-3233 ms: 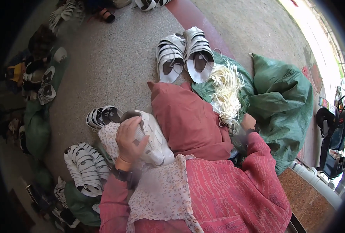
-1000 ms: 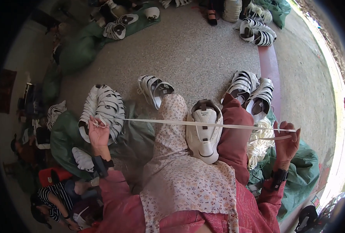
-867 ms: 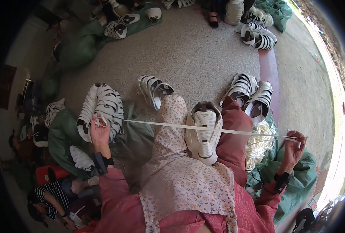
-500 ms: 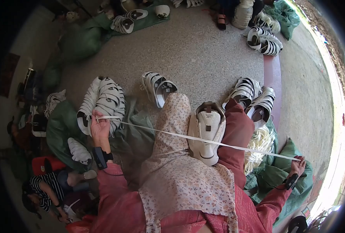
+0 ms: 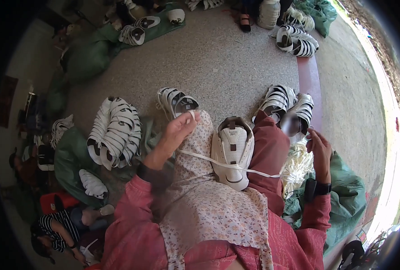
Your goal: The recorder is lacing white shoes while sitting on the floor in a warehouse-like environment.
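Observation:
A cream and brown sneaker (image 5: 232, 150) rests between my knees, its dark collar away from me and its toe toward me. Across its front sags a flat white shoelace (image 5: 218, 163), curving toward both hands. My left hand (image 5: 178, 130) is closed in a pinch over my left knee, with a bit of the lace showing at its fingertips. Out past my right knee, my right hand (image 5: 319, 150) is also pinched, with a small white tip at its fingers. The stretch of lace closest to the right hand blends into a pile of white laces (image 5: 299, 166).
Stacked white shoe uppers (image 5: 115, 130) stand on the left, one pair (image 5: 177, 102) lies ahead, and more uppers (image 5: 278, 102) sit beyond my right knee. Green sacks (image 5: 346, 198) lie at both sides. A person in a striped top (image 5: 60, 227) sits at lower left.
Both hands have come inward and up from wide apart, the left to above my knee. The lace, stretched taut before, now hangs slack across the sneaker.

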`<state>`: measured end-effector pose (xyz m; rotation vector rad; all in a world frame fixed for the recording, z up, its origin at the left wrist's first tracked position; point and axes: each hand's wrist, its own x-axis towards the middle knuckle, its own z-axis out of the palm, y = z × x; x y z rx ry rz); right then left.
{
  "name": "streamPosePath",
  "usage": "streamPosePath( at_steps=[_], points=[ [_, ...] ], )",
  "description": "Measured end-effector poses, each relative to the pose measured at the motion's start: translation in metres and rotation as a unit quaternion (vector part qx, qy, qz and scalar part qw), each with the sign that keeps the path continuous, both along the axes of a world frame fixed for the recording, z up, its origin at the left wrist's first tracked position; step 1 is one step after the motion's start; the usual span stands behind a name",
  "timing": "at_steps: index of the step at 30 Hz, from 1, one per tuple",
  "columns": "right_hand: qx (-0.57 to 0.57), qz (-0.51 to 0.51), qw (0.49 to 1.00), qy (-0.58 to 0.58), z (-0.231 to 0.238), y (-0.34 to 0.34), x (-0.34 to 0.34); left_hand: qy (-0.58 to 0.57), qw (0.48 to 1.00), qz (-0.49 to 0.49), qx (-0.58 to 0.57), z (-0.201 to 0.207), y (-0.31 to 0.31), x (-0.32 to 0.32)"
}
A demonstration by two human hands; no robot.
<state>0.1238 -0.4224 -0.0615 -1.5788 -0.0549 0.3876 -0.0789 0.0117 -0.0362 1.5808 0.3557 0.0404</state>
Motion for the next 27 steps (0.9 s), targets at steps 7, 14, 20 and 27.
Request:
streamPosePath(
  at_steps=[7,14,20,27],
  points=[
    [-0.162,0.254,0.897,-0.323,0.002,0.151,-0.042,-0.096,0.918,-0.152,0.353,-0.052,-0.076,0.052],
    [-0.205,0.257,0.915,-0.234,-0.019,0.169,-0.052,-0.087,0.943,-0.109,0.301,-0.047,-0.097,0.071],
    [-0.225,0.223,0.904,-0.287,-0.039,0.171,-0.053,-0.113,0.916,-0.088,0.375,-0.055,-0.101,0.079],
    [-0.305,0.206,0.868,-0.333,-0.053,0.175,-0.06,-0.179,0.958,-0.01,0.224,-0.091,-0.089,0.075]
  ],
)
